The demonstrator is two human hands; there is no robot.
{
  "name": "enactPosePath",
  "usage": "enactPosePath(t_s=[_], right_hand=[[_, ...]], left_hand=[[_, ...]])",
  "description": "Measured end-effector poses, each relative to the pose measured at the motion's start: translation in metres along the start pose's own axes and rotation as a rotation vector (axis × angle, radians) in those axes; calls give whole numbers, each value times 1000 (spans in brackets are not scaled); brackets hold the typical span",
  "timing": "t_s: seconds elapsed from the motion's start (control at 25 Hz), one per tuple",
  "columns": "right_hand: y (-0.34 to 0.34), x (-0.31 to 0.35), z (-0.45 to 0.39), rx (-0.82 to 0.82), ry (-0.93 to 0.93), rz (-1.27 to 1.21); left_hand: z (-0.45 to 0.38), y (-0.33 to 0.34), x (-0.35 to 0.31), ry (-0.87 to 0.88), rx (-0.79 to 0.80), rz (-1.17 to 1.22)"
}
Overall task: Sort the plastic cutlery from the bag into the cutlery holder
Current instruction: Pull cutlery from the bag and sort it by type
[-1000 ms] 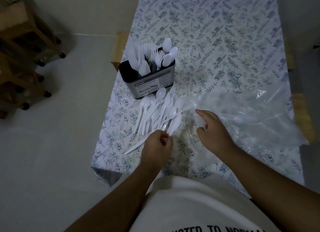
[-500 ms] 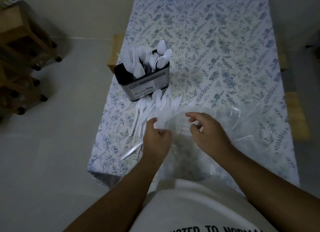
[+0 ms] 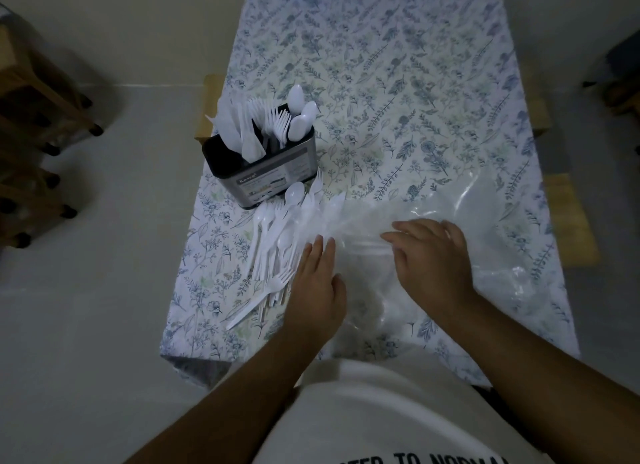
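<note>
Floral cloth covers bench [image 3: 398, 83]. Clear plastic bag [image 3: 485, 228] lies flat near front edge, right of cutlery holder [image 3: 266, 173]. Holder upright, holding knives, forks, spoons. Loose pile of white cutlery [image 3: 277, 242] before holder, left of bag. Left hand [image 3: 317, 290], fingers straight, grip released, beside pile. Right hand [image 3: 429, 259] flat on bag, grip released.

This is looking like a room in a home, likely a dining corner. A floral tablecloth [image 3: 398, 93] is covering a narrow table [image 3: 207, 110] whose wooden edges are showing at the sides. Wooden furniture [image 3: 38, 124] with dark feet is standing on the pale floor [image 3: 86, 308] to the left, against a plain wall [image 3: 138, 20].
</note>
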State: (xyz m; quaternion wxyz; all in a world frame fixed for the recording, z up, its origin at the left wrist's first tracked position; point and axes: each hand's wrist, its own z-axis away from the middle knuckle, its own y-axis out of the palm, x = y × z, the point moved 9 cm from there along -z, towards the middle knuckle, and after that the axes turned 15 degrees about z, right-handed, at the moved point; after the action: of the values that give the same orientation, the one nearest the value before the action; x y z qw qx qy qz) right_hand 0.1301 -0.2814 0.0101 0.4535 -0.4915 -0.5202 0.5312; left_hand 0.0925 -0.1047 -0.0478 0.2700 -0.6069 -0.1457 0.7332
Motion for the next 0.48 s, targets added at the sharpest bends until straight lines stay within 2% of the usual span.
enactPosePath(t_s=[0.16,0.32,0.48], right_hand=[[-59,29,-23,76,-87,124],[-91,52,-20,82,-143,181],[-98,47,-15,-51,-104,126]], left_hand=[[-7,2,-6,-51,1,178],[-3,13,-8,-45,1,225],[-3,13,-9,-25,-12,242]])
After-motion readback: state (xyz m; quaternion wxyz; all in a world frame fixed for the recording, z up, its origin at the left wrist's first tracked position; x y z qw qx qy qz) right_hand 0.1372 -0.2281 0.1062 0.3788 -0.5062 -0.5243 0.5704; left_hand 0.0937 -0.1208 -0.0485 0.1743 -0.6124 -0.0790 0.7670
